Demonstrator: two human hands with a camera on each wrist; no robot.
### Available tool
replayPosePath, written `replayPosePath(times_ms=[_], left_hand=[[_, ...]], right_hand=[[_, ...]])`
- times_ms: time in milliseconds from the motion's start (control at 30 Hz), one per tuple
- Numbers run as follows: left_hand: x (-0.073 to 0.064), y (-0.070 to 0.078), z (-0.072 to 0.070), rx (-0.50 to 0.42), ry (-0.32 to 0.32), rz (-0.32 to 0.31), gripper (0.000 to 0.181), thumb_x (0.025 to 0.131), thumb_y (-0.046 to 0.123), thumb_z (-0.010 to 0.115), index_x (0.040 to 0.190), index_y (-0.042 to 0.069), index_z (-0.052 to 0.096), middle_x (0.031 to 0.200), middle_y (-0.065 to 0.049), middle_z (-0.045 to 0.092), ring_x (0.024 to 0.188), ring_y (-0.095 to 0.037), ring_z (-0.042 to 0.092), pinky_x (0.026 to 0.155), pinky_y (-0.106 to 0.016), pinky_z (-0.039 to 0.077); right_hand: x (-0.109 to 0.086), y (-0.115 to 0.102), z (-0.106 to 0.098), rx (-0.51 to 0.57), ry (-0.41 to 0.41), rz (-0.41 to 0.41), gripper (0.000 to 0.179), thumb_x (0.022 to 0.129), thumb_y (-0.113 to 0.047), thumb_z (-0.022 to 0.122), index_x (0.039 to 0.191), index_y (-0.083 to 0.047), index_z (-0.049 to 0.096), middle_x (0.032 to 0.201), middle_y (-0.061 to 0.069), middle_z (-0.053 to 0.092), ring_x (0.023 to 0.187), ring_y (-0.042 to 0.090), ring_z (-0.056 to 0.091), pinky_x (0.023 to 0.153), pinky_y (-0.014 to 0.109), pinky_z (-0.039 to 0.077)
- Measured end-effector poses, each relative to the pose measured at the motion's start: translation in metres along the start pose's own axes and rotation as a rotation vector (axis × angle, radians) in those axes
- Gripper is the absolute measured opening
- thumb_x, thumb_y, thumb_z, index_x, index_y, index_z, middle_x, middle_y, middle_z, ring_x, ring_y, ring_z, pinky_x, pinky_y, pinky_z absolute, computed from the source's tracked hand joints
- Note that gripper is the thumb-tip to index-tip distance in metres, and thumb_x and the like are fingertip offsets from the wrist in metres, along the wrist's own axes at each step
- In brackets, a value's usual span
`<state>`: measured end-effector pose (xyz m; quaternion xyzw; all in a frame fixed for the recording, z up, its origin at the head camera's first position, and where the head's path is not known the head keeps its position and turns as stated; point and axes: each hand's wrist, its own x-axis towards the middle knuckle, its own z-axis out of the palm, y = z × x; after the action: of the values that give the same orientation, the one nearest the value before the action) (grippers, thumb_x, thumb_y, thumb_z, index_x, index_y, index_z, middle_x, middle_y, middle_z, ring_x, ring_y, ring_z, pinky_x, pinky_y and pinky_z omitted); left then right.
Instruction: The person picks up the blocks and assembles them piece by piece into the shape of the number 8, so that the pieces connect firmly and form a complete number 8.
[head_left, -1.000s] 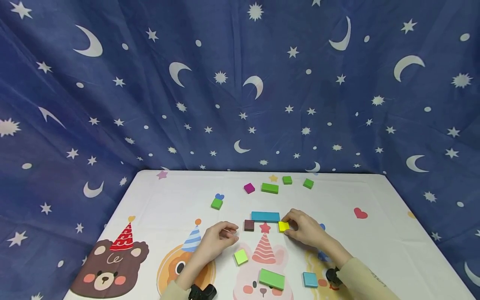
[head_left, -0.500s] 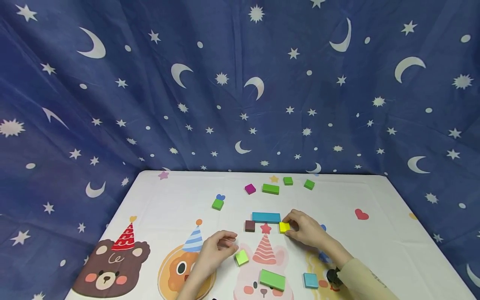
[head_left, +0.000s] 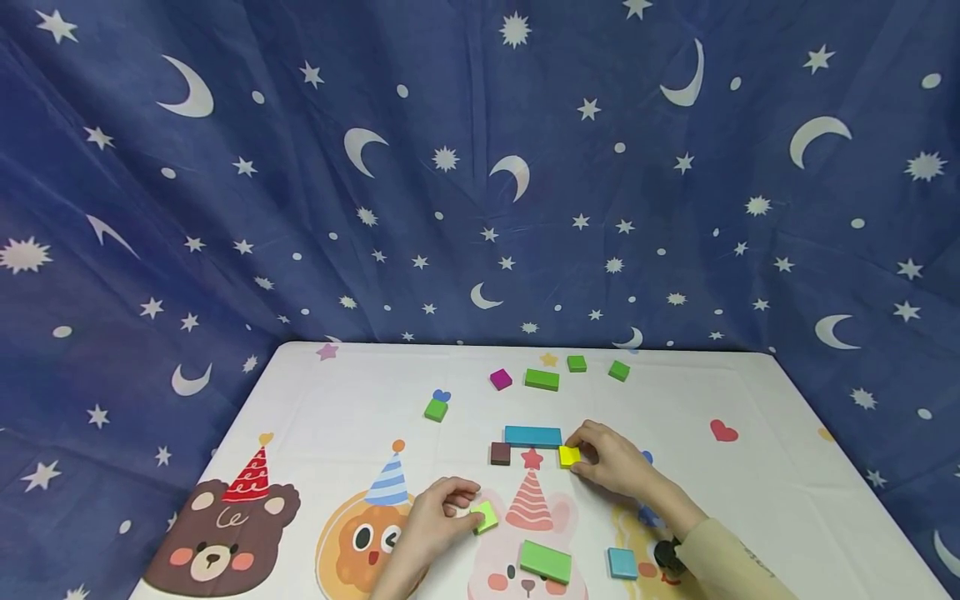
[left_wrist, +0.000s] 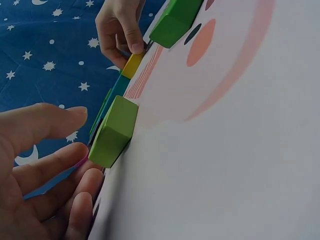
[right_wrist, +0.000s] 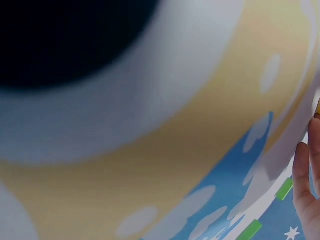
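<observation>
At the lime-green block (head_left: 485, 517), my left hand (head_left: 438, 517) has its thumb and fingers spread apart. The left wrist view shows the block (left_wrist: 116, 131) just beyond the thumb and index fingertip; whether they touch it I cannot tell. My right hand (head_left: 611, 458) pinches a yellow block (head_left: 568, 457) between thumb and fingers, on the tabletop. That block lies by the right end of a long blue block (head_left: 533, 437). Below the blue block's left end is a dark brown block (head_left: 500, 453). Only some right-hand fingers (right_wrist: 302, 170) appear in the right wrist view.
A long green block (head_left: 546, 562) and a light-blue block (head_left: 622, 563) lie nearest the person. Farther back are a magenta block (head_left: 501, 380), a green bar (head_left: 542, 380) and several small green blocks (head_left: 436, 410). A starry blue curtain (head_left: 480, 208) hangs behind the white table (head_left: 360, 392).
My left hand has moved down toward the person, from beside the brown block to the lime-green block. My right hand stays on the yellow block. The head view has shifted slightly.
</observation>
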<state>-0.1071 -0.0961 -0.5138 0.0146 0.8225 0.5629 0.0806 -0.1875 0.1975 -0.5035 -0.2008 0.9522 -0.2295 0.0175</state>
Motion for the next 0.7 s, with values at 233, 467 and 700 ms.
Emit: replayPosePath(times_ms=[233,467,700], left_hand=[[-0.0031,-0.0034,-0.0007,0.073,-0.007,0.080,0.036,0.069,0.014,0.082,0.102,0.009,0.070,0.093,-0.002,0.063,0.077,-0.004,0.050,0.067,-0.016,0.039],[-0.0035,-0.0072,0.0009,0.124,0.003,0.138,0.036,0.066,0.014,0.084,0.100,0.013,0.071,0.091,0.001,0.061,0.078,-0.003,0.050,0.068,-0.016,0.038],[-0.0039,-0.0090,0.0002,0.168,-0.021,0.141,0.036,0.066,0.015,0.085,0.100,0.016,0.071,0.094,0.004,0.060,0.083,-0.003,0.052,0.073,-0.017,0.040]], right_hand=[[-0.0010,0.0004,0.0002,-0.002,0.009,-0.020,0.026,0.078,-0.020,0.078,0.102,-0.017,0.068,0.092,-0.009,0.058,0.083,0.008,0.049,0.075,0.023,0.046],[-0.0018,0.0010,-0.0003,0.009,0.011,-0.034,0.026,0.079,-0.019,0.077,0.102,-0.015,0.067,0.093,-0.009,0.058,0.082,0.008,0.049,0.074,0.022,0.045],[-0.0016,0.0000,-0.0007,0.004,0.010,-0.026,0.026,0.078,-0.019,0.077,0.102,-0.015,0.067,0.092,-0.009,0.057,0.082,0.008,0.049,0.074,0.022,0.045]])
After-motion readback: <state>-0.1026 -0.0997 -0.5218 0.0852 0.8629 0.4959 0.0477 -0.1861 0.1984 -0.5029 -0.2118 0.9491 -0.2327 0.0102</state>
